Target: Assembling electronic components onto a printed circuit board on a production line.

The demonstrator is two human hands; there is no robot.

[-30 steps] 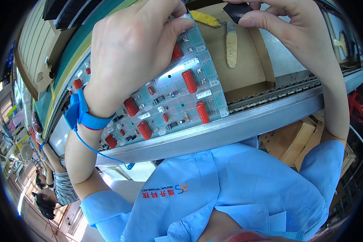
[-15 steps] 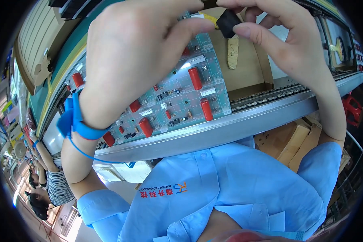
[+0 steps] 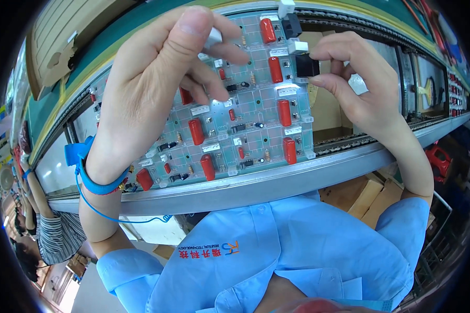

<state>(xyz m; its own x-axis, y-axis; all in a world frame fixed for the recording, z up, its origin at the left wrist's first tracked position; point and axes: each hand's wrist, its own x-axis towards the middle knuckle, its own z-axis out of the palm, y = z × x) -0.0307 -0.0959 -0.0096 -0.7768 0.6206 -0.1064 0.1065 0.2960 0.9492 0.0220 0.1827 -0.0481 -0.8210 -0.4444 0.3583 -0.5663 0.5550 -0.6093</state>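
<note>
Up near the far edge of the circuit board (image 3: 245,125), the right hand (image 3: 360,88) pinches a small black component (image 3: 306,65) between thumb and forefinger. The left hand (image 3: 156,88) grips a small white part (image 3: 214,36). Both look light, rigid; hold them by the sides.
</note>
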